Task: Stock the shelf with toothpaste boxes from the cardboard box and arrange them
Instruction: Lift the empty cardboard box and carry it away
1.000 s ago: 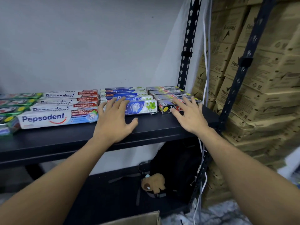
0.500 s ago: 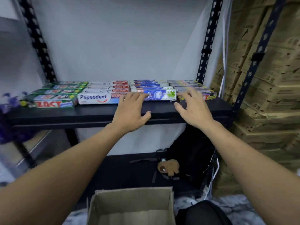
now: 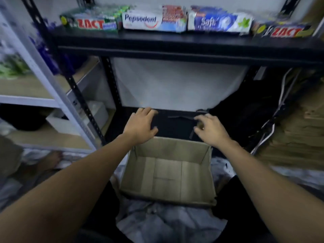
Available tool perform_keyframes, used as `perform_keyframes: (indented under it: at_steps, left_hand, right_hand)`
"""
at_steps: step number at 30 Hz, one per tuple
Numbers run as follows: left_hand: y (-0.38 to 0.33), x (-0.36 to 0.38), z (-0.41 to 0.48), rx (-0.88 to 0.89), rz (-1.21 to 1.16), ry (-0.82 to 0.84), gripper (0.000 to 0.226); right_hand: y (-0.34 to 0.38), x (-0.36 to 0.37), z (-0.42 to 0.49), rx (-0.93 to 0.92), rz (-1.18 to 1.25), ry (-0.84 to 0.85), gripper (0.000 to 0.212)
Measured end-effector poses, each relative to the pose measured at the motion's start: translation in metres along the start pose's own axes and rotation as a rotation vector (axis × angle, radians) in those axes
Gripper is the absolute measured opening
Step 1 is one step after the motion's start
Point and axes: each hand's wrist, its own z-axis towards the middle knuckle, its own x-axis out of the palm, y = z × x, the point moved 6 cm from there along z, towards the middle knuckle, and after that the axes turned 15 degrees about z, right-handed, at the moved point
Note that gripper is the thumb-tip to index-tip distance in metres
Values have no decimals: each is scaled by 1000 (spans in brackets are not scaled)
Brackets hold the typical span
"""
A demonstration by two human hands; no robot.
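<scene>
Cardboard box [image 3: 168, 148], brown and open-topped, sits on the floor [image 3: 166, 223] between my legs, its mouth wide and free to reach into. Just past its far rim, my left hand [image 3: 140, 126] and right hand [image 3: 213, 131] hover, fingers [image 3: 148, 111] loosely apart, holding nothing. Above, the black metal shelf [image 3: 175, 44] carries toothpaste boxes along its front edge: green ZACT [image 3: 91, 23], white Pepsodent [image 3: 154, 21], blue Safi [image 3: 219, 22], black ZACT [image 3: 287, 31].

Toothpaste boxes [image 3: 154, 21] line the black shelf [image 3: 175, 42]; open cardboard box [image 3: 168, 172] sits below, empty.
</scene>
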Motion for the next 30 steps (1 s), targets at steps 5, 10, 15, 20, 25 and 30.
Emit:
perform_keyframes:
  at_steps: [5, 10, 15, 20, 25, 30]
  left_hand:
    - [26, 103, -51, -140, -54, 412, 61]
    - [51, 154, -87, -245, -61, 567, 48]
    - [67, 194, -116, -410, -86, 720, 53]
    - [69, 221, -138, -573, -190, 729, 45]
    - [74, 243, -149, -581, -193, 807, 27]
    - [80, 236, -148, -633, -189, 756, 6]
  right_hand:
    - [-59, 75, -32, 223, 7, 238, 42]
    - [-112, 115, -57, 364, -65, 357, 42]
    - [-150, 140, -80, 468, -132, 409, 17]
    - [-172, 148, -93, 611, -96, 202, 47]
    - [-190, 157, -104, 716, -68, 215, 40]
    - [-199, 155, -112, 756, -32, 291, 27]
